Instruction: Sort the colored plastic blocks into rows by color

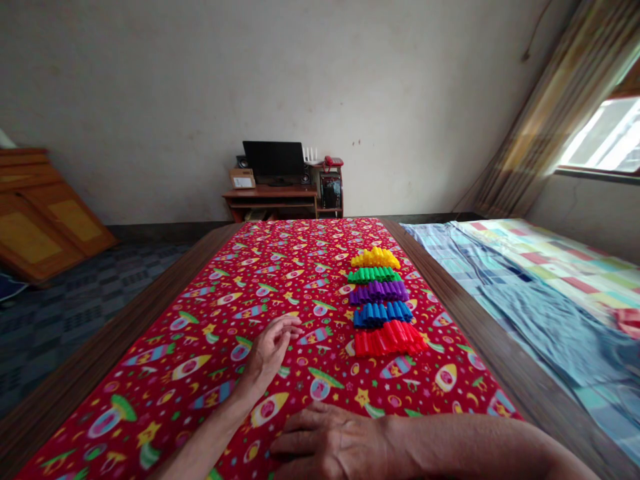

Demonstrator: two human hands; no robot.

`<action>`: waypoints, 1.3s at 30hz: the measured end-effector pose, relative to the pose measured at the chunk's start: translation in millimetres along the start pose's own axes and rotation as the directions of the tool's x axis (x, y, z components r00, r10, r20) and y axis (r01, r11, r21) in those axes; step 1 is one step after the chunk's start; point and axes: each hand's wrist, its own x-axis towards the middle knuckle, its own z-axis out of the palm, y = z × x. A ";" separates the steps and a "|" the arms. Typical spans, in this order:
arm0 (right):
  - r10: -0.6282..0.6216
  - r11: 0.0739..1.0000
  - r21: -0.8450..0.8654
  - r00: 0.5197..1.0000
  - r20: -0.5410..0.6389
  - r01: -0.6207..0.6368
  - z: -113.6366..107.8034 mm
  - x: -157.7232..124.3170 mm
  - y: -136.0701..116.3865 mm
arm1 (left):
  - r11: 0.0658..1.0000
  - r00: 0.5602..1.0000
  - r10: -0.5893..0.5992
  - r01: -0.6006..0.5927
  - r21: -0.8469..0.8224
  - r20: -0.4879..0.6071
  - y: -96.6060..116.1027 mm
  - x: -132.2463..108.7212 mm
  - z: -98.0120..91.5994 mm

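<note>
My left hand (273,347) is over the patterned red cloth (190,400), its fingers loosely bent and apart with nothing in them. Lower down, my right hand (325,440) lies palm down on the cloth, fingers stretched toward the left. To the right of both hands, small plastic tubes lie in rows sorted by colour. Farthest is the yellow row (375,258), followed by the green row (374,275), the purple row (379,291) and the blue row (383,314). The red row (389,339) is closest to me. Neither hand touches the tubes.
Dark wooden table edges (450,293) show beside the cloth. A bed (550,287) with checked and blue covers adjoins the right side. Beyond the table stands a desk (270,193) with a monitor (274,160), a cardboard box (243,178) and a red telephone (333,161). A wooden cabinet (55,207) is at left.
</note>
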 end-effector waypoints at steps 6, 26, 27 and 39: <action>-0.002 1.000 0.008 1.000 -0.005 0.002 -2.7 0.4 -0.5 | 1.000 1.000 0.007 -0.007 0.000 -0.005 0.2 0.2 0.2; 0.028 0.999 0.030 1.000 -0.006 -0.027 -34.8 0.9 -4.5 | 1.000 1.000 -0.005 0.005 0.008 0.001 -2.6 -1.5 1.9; 0.051 0.998 0.037 0.998 -0.048 -0.049 -46.5 -0.2 -3.1 | 1.000 1.000 -0.003 0.003 0.019 0.007 -2.0 -2.0 1.9; 0.767 0.443 0.631 -0.095 -0.635 -0.637 -127.6 -149.3 160.2 | 0.728 0.949 0.282 -0.306 0.613 0.138 -26.2 18.5 -43.0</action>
